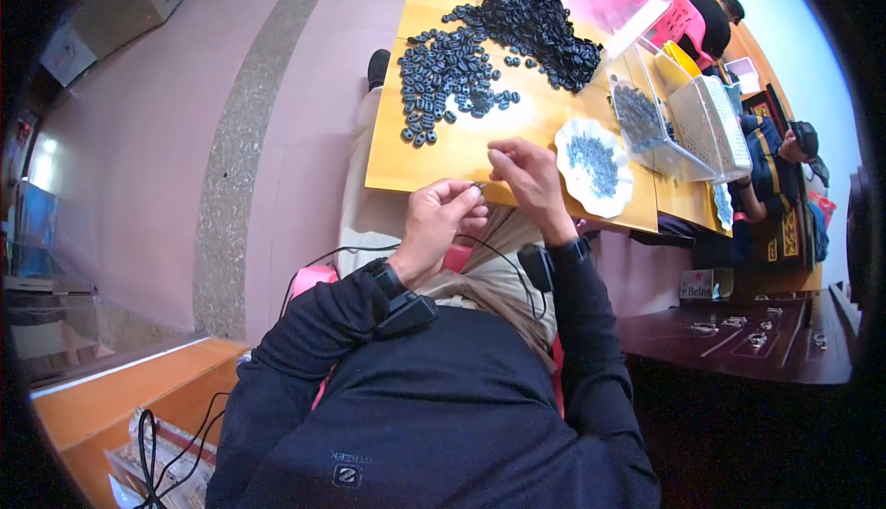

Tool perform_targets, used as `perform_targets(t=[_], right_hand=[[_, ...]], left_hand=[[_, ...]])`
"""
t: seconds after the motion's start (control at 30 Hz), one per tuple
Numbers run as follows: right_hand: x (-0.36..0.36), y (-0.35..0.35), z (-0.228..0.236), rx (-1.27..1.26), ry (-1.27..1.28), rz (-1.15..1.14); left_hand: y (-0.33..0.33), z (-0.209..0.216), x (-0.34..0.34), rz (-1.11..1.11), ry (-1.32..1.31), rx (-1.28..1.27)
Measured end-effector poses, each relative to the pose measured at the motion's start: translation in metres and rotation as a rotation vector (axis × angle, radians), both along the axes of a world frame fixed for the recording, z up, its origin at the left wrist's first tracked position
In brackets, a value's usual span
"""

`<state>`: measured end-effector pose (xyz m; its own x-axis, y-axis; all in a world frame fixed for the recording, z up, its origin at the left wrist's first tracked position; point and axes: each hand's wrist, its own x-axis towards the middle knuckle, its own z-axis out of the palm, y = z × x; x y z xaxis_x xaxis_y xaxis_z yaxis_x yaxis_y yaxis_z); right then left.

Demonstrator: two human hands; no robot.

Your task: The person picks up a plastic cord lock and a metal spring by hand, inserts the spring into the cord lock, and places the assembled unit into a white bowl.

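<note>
Above the table's near edge, my left hand (437,223) is closed in a pinch of thumb and forefinger. A small dark piece (479,185) sticks out at its fingertips; it looks like one of the black plastic parts, though mostly covered. Just right of it, my right hand (530,182) has its fingers curled together, and whatever they may hold is too small to make out. The two hands are close but apart. Beside my right hand stands a white scalloped plate (564,153) of small bluish-grey pieces (592,166). Loose black two-holed parts (447,71) lie beyond my hands.
A larger heap of black parts (535,24) covers the far side of the wooden table (392,163). On the right are a clear bin (657,144), a white perforated basket (709,126) and a large clear tub (637,6). Other people (775,154) sit further right. Cables hang from my wrists.
</note>
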<state>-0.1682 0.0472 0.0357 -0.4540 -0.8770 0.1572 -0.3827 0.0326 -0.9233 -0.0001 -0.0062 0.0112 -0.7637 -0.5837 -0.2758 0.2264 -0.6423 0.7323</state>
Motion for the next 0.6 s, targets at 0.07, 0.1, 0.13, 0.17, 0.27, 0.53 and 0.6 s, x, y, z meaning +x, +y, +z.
perform_targets(t=[0.07, 0.1, 0.13, 0.17, 0.27, 0.53, 0.6], right_hand=[[-0.016, -0.024, -0.016, -0.034, 0.239, 0.032], [-0.014, -0.036, -0.017, -0.072, 0.429, 0.041], [-0.012, -0.045, -0.019, -0.075, 0.43, 0.047], [-0.009, -0.054, -0.021, -0.022, 0.571, 0.013], [0.006, -0.07, -0.017, 0.074, 0.712, -0.037], [0.008, -0.071, -0.015, 0.232, 0.753, -0.122], [0.008, -0.063, -0.016, 0.241, 0.761, -0.107]], left_hand=[[-0.001, -0.004, -0.004, 0.061, 0.022, 0.009], [-0.003, -0.006, -0.004, 0.135, 0.036, 0.023], [-0.004, -0.007, -0.003, 0.141, 0.038, 0.021], [-0.006, -0.009, -0.003, 0.176, 0.046, 0.044], [-0.011, -0.01, 0.0, 0.229, 0.062, 0.074], [-0.014, -0.004, 0.001, 0.254, 0.077, 0.085], [-0.014, -0.005, 0.001, 0.256, 0.064, 0.083]])
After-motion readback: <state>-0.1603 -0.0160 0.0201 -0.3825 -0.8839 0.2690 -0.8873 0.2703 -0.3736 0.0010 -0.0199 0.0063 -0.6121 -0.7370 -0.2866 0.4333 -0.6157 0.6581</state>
